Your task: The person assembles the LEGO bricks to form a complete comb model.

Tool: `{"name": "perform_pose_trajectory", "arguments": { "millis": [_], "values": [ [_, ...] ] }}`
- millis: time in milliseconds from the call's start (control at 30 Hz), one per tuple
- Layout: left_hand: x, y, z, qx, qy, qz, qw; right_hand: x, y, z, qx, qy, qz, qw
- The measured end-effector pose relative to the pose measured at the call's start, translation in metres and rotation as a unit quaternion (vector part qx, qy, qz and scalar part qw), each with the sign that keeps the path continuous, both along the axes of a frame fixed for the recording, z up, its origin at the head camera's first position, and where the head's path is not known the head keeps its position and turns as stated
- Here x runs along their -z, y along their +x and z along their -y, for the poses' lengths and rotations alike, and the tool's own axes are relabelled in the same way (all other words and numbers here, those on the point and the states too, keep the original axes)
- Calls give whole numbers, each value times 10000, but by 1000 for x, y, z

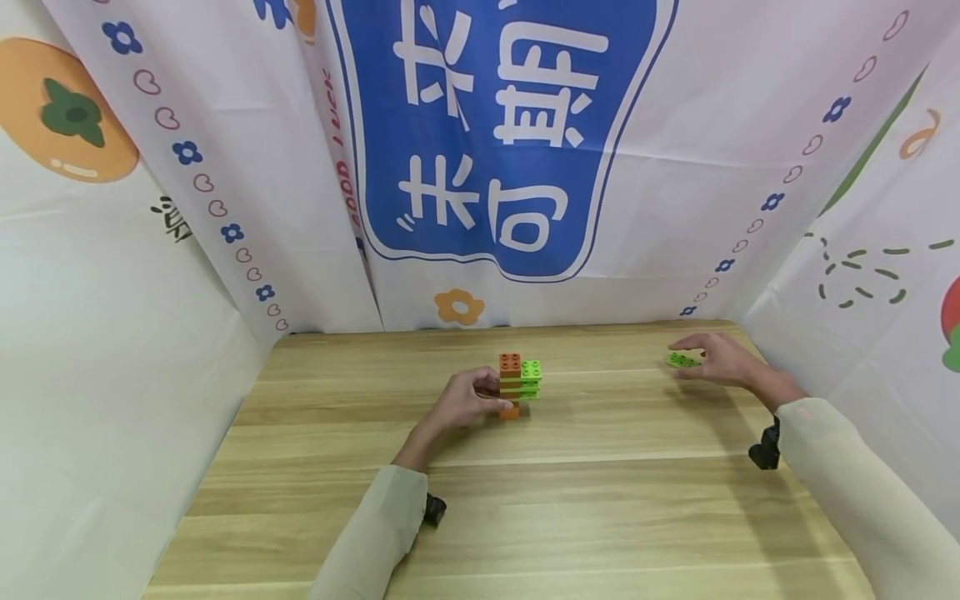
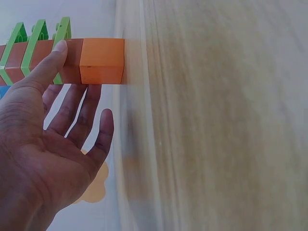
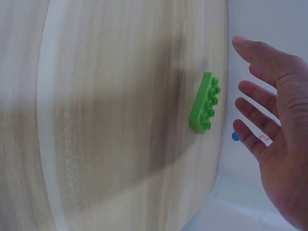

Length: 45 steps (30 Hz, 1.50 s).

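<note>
A tower of toy building bricks (image 1: 510, 367) stands upright on the table, brown and orange with thin green plates sticking out on its right side. My left hand (image 1: 462, 398) holds it low down from the left. In the left wrist view, the left thumb lies on the tower (image 2: 102, 60) with fingers behind it, while the little finger stays free. Toward the back right of the table lies a loose green studded brick (image 3: 206, 103). My right hand (image 1: 720, 358) hovers over that brick, its fingers spread and apart from it in the right wrist view.
The wooden table (image 1: 570, 500) ends at a white printed cloth (image 1: 637, 217) along the back, with more cloth on both sides. A sliver of something blue (image 2: 4, 90) shows at the left edge of the left wrist view.
</note>
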State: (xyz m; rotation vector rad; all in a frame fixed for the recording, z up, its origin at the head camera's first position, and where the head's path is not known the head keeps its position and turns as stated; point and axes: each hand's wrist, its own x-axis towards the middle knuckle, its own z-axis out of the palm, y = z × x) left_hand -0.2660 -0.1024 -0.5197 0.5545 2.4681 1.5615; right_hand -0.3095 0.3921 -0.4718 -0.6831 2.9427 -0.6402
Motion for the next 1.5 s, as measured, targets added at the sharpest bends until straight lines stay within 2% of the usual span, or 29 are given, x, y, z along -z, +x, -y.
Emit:
{"name": "perform_pose_trajectory", "arguments": {
  "millis": [367,900,1500],
  "values": [
    [-1,1,1,82,-45,-119,9999,14,-1,-8,291,55,-23,9996],
    [-1,0,-1,68,-86,-63,9999,31,-6,-11,416,175,-29,9990],
    [0,-1,0,23,-25,-65,10000,31,-3,-3,279,-153,-92,9995]
  ]
}}
